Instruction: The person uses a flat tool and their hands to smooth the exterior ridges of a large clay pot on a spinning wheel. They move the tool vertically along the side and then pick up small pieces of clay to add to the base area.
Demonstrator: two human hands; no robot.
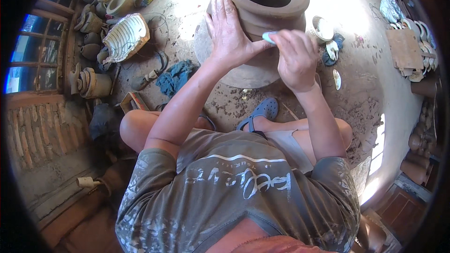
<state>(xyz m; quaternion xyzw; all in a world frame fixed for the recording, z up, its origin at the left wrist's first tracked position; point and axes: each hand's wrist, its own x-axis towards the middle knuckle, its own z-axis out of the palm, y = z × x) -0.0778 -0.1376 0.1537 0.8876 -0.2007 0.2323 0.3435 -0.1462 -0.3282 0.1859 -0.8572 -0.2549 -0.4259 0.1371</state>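
A large brown clay pot (293, 10) with a wide dark mouth stands on a round flat wheel or board (251, 77) in front of me. My left hand (228, 33) lies with fingers stretched along the pot's left side, its thumb pointing right across the wall. Between the fingers of my right hand (296, 58) is a small pale blue-green scraper (268, 37). The scraper's edge is at the pot's front wall, beside my left thumb. My right fingers are pinched closed around it and partly hide it.
A white ribbed mould (126, 37) and several pots lie at the left by the window. A dark teal cloth (176, 78) rests on the floor. Right of the pot stand a pale bucket (322, 29) and a small white dish (336, 79). Clay crumbs litter the floor.
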